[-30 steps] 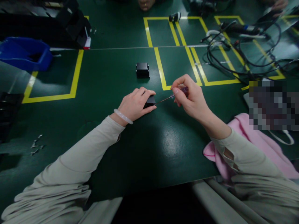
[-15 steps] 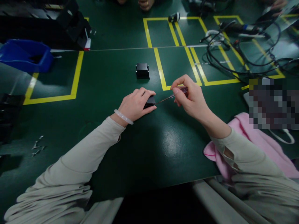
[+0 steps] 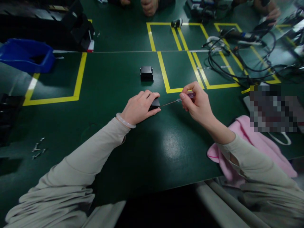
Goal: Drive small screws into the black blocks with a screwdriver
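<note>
My left hand (image 3: 140,107) is closed round a small black box (image 3: 155,103) and presses it against the green table (image 3: 133,164). Most of the box is hidden under the fingers. In my right hand (image 3: 196,101) is a screwdriver (image 3: 172,102) with a clear purplish handle. Its thin shaft slants down to the left, and the tip meets the right end of the box near my left thumb. Farther back on the table stands a second black box (image 3: 146,73) with small bright studs on its sides, touched by neither hand.
Loose screws (image 3: 38,148) lie at the left, below a blue bin (image 3: 28,55). Black cables (image 3: 213,63) sprawl at the right, behind a pink cloth (image 3: 249,136). A black cylinder (image 3: 176,23) sits at the back. Another person's hands (image 3: 149,7) rest at the far edge.
The view has shifted slightly. My right hand has rolled a little on the screwdriver's handle, while the tip stays at the box. My left hand keeps its hold.
</note>
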A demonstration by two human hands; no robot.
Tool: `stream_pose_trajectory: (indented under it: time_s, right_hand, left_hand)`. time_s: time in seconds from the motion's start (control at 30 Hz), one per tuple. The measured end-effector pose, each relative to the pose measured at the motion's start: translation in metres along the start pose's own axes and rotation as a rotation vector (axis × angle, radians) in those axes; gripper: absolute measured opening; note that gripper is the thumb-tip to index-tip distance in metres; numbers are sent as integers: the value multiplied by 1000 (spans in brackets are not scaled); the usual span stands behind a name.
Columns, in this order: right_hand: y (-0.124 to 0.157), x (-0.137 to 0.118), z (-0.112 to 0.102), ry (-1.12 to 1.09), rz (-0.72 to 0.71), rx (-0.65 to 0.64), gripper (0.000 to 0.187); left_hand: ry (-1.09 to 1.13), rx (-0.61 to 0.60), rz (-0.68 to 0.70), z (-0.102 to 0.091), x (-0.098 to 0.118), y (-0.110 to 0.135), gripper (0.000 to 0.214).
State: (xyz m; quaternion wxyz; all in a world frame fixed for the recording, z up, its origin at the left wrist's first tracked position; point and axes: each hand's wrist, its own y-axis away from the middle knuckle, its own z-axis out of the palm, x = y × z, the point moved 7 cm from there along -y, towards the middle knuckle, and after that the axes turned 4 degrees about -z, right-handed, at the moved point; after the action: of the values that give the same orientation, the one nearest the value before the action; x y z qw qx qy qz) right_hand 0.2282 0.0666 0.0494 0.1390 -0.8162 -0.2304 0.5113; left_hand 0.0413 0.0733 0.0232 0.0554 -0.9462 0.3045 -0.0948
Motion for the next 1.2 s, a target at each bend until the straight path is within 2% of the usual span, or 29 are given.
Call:
stream_pose_trajectory:
  time_s: [0.37, 0.57, 0.7, 1.2]
  right_hand:
    - [11, 9, -2, -18, 42, 90, 23]
    - [16, 10, -4, -1, -18, 80, 19]
    - [18, 12, -5, -29, -3, 76, 17]
    - [15, -5, -7, 38, -53, 56, 26]
  left_hand:
    - [41, 33, 19, 3, -2, 1, 50]
    - [66, 63, 21, 3, -2, 1, 48]
    - [82, 73, 46, 4, 0, 1, 49]
    - [107, 68, 48, 4, 5, 4, 49]
